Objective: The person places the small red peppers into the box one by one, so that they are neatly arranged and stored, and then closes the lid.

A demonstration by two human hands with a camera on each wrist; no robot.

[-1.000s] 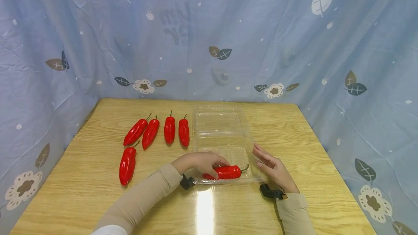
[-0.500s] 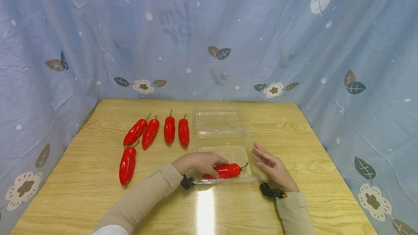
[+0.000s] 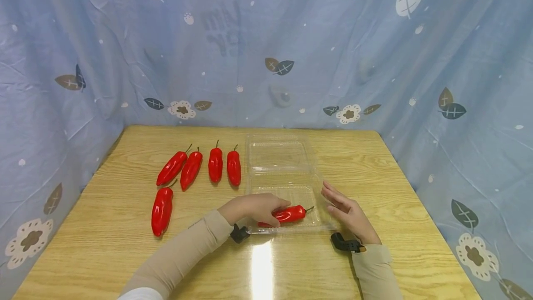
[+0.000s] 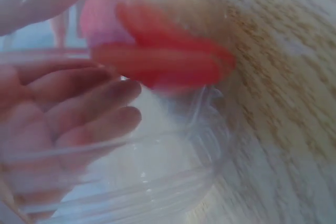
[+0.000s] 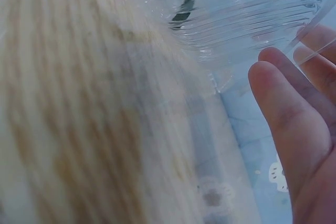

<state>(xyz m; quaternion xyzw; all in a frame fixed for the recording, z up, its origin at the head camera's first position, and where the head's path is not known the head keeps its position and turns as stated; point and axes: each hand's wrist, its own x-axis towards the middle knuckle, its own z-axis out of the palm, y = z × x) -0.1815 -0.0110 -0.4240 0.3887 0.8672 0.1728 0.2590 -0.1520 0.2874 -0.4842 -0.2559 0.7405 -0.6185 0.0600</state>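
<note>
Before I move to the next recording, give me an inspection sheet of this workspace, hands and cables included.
Surface: wooden table, bright glare toward the front.
Work items: one red pepper lying in the near half of an open clear container; five loose red peppers on the table to its left.
Clutter: nothing seen.
Hands: left hand over the stemless end of the contained pepper, grip unclear; right hand at the container's right side, fingers fairly straight.
Cables: nothing seen.
Surroundings: blue curtain with leaf and flower prints, behind and on both sides.
</note>
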